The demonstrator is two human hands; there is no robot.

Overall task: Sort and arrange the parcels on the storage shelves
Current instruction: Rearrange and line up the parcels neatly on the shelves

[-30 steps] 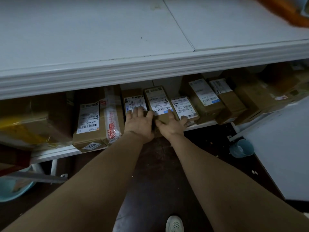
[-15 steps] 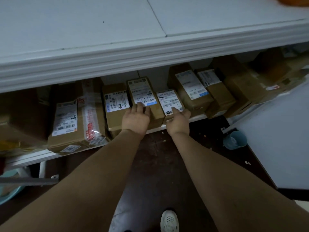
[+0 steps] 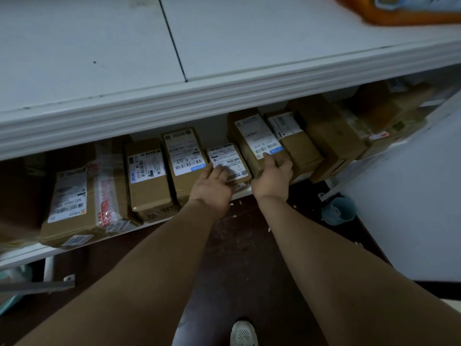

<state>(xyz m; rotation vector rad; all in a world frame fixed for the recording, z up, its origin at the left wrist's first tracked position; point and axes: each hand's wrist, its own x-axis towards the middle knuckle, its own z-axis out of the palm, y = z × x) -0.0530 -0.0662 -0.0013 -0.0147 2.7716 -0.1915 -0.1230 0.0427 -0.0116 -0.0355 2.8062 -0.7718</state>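
Note:
Brown cardboard parcels with white labels lean in a row on the low white shelf (image 3: 25,255). My left hand (image 3: 212,186) lies over the front of a small flat parcel (image 3: 225,158) in the middle of the row, fingers curled on its label. My right hand (image 3: 272,178) cups the front end of the taller parcel (image 3: 254,136) just to its right, index finger on the label. Left of the small parcel stand two upright parcels (image 3: 184,156) (image 3: 147,176), then a big taped parcel (image 3: 74,201).
A thick white upper shelf (image 3: 224,101) overhangs the row and hides the parcels' backs. More boxes (image 3: 331,136) fill the right end. A white panel (image 3: 411,208) stands at right, with a blue cup (image 3: 339,212) on the dark floor. My shoe (image 3: 243,333) is below.
Both hands have shifted one parcel to the right along the row: the left from the tall labelled parcel onto the small flat one, the right from the small one onto the taller parcel.

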